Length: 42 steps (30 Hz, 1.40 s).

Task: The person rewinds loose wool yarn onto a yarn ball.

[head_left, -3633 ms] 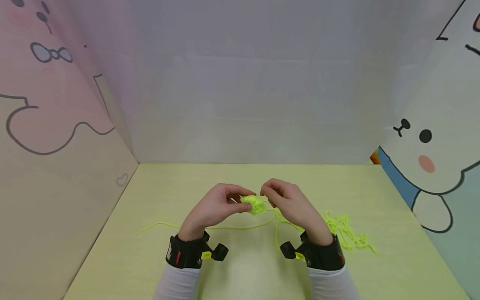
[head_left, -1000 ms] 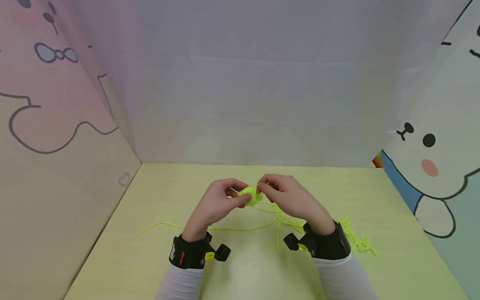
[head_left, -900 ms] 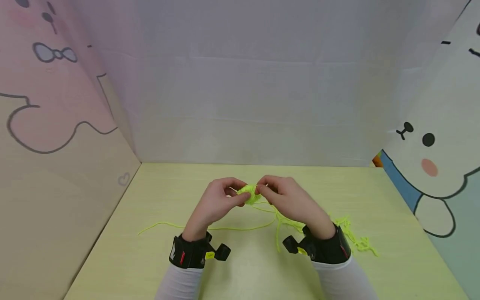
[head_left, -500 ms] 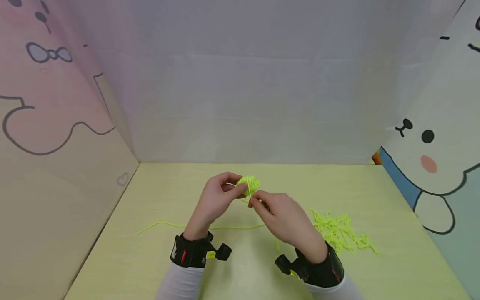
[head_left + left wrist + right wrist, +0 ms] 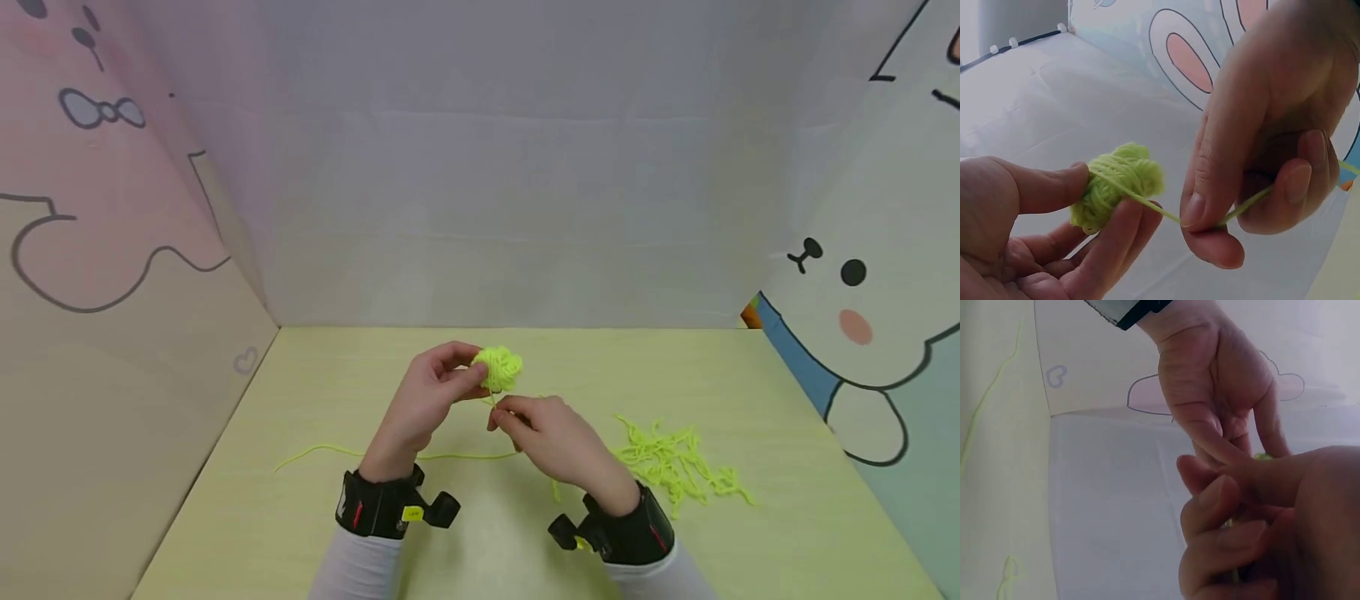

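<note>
A small ball of bright yellow-green yarn (image 5: 501,368) is pinched between the thumb and fingers of my left hand (image 5: 423,400), raised above the table. Just below and to its right, my right hand (image 5: 562,446) pinches a single strand between thumb and forefinger. In the left wrist view, that strand (image 5: 1150,203) runs taut from the wound ball to the right fingertips, then passes through the curled fingers behind. Most of the ball is hidden behind the hands in the right wrist view.
A loose tangle of the same yarn (image 5: 671,462) lies on the pale table (image 5: 480,550), right of my right forearm. One long strand (image 5: 465,456) stretches across the table to the left. Printed cloth walls (image 5: 480,208) stand behind and at both sides.
My right hand has come round from the ball's right side to below it, drawing the strand down towards me. The ball has risen slightly and shows more of its face.
</note>
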Tool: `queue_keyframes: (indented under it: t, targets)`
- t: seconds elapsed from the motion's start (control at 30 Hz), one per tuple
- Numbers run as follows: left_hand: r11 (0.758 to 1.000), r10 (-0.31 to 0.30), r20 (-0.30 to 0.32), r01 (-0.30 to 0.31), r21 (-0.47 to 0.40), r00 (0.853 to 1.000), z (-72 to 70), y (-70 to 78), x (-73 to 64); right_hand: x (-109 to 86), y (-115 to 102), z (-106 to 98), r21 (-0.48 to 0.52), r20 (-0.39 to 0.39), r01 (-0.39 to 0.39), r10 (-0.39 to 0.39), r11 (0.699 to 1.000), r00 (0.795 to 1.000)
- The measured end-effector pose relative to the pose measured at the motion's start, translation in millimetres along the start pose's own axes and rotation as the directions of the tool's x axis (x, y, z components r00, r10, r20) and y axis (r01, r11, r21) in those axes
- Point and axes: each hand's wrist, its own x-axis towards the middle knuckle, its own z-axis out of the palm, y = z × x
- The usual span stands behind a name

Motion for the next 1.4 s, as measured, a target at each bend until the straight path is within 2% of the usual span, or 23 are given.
queue_keyframes:
  t: [0.13,0.33,0.4,0.47,0.57,0.63,0.73,0.97,1.13,1.27,1.4]
  targets:
    - [0.999,-0.005,0.028,0.004,0.045,1.0,-1.5,1.5,-1.0,7.4,15.2,-5.1,0.171,0.094,0.023,-0.04,0.985,0.995]
    - [0.996,-0.013,0.105,0.004,0.088,0.994,-4.8,1.6,-2.4,18.1,31.2,-19.5,0.36,0.213,0.029,-0.113,0.932,0.971]
    - [0.995,-0.021,0.143,0.008,0.096,0.989,-5.9,2.2,-2.8,23.4,40.0,-24.3,0.404,0.261,0.031,-0.148,0.914,0.954]
    - [0.994,-0.032,0.188,0.013,0.104,0.982,-6.2,2.4,-3.1,30.5,54.7,-27.8,0.437,0.315,0.032,-0.187,0.899,0.93]
    - [0.991,-0.055,0.253,0.023,0.13,0.966,-6.4,1.6,-3.5,40.1,64.1,-38.2,0.478,0.39,0.024,-0.236,0.878,0.89]
    - [0.988,-0.073,0.282,0.03,0.153,0.957,-5.9,1.0,-3.8,46.1,67.8,-45.3,0.48,0.421,0.03,-0.261,0.877,0.869]
    - [0.98,-0.109,0.298,0.051,0.195,0.948,-4.7,0.1,-3.6,52.4,68.9,-56.3,0.457,0.437,0.045,-0.269,0.888,0.858]
    - [0.968,-0.174,0.283,0.111,0.224,0.943,-4.7,-0.6,-3.8,59.2,56.5,-75.2,0.384,0.442,0.047,-0.228,0.922,0.868]
    - [0.956,-0.181,0.276,0.103,0.275,0.944,-6.0,-2.9,-3.8,58.3,46.5,-81.8,0.32,0.442,0.035,-0.182,0.947,0.878]
    - [0.924,-0.17,0.229,0.074,0.374,0.958,-5.9,-7.6,-2.3,54.1,35.6,-84.0,0.279,0.42,0.033,-0.153,0.96,0.895]
    - [0.889,-0.146,0.124,0.075,0.452,0.981,-4.0,-10.7,-0.6,47.6,18.5,-82.9,0.214,0.345,0.037,-0.111,0.976,0.932]
